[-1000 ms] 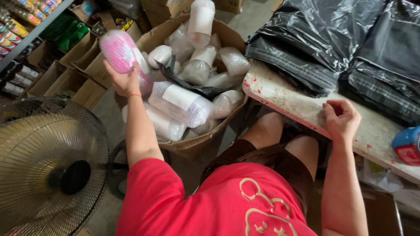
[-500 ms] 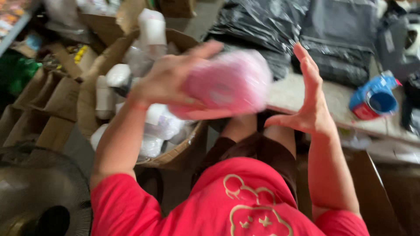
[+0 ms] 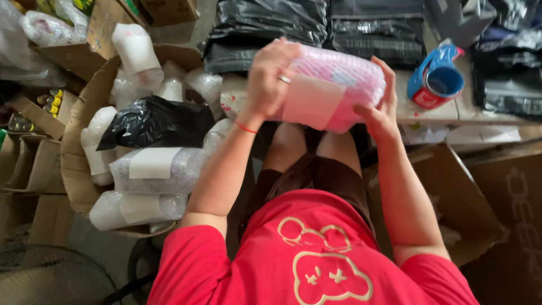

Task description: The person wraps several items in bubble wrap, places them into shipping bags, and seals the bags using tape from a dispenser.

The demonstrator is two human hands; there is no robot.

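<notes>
Presently, my left hand (image 3: 271,76) and my right hand (image 3: 379,110) hold a pink bubble-wrapped bundle (image 3: 333,85) between them, raised above my knees and just in front of the worktop (image 3: 429,113); the fingers of the left hand are curled over its left end, while those of the right hand are spread against its right end and underside, so that both are clamped on the bundle. A pale label (image 3: 312,101) lies across its near face. I judge the main hazard to be slippage: the plastic wrap looks smooth, the right hand supports more than it encloses, and a loosened palm could let the bundle drop onto my lap or the floor. A second hazard is collision, since the blue tape dispenser (image 3: 436,76) stands near the right hand on the worktop edge and a wide sweep could knock it off. The worktop is pale and worn, crowded towards the back with black plastic parcels (image 3: 265,25). To my left an open cardboard box (image 3: 76,164) holds many clear-wrapped white bundles (image 3: 152,166) and a crumpled black bag (image 3: 155,121); its contents are heaped to the rim, so anything added carelessly might roll out. Smaller cartons stand further left, a fan grille (image 3: 51,279) shows at the lower left corner, and another brown carton (image 3: 451,197) sits to my right.
</notes>
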